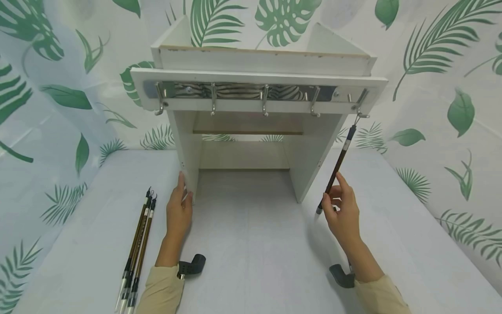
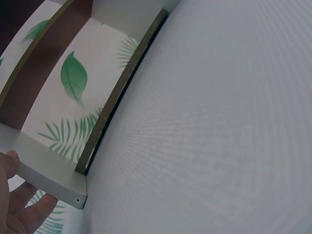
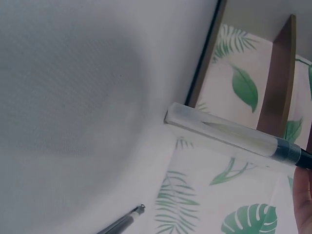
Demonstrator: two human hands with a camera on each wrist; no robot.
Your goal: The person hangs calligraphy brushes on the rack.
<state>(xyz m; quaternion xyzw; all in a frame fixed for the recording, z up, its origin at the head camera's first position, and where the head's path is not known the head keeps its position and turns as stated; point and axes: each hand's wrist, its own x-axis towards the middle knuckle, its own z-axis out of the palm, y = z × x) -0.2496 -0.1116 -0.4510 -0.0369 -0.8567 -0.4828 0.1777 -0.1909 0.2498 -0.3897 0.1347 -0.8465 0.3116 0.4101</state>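
Note:
In the head view my right hand (image 1: 342, 211) pinches a dark-handled calligraphy brush (image 1: 338, 168) between thumb and fingers. The brush slants with its cord loop up at the rightmost hook (image 1: 360, 104) and its tip down. A clear cap (image 3: 222, 129) covers the bristles in the right wrist view. My left hand (image 1: 179, 213) holds the front edge of the left side panel (image 1: 185, 152) of a white shelf unit, near its bottom. The left wrist view has the thumb on one side of that panel (image 2: 46, 170) and other fingers on its far side.
Several capped brushes (image 1: 138, 248) lie side by side on the white tabletop (image 1: 251, 244), left of my left hand. A metal strip with several hooks (image 1: 265, 98) runs across the unit's front. Behind stands a leaf-patterned backdrop (image 1: 423, 87).

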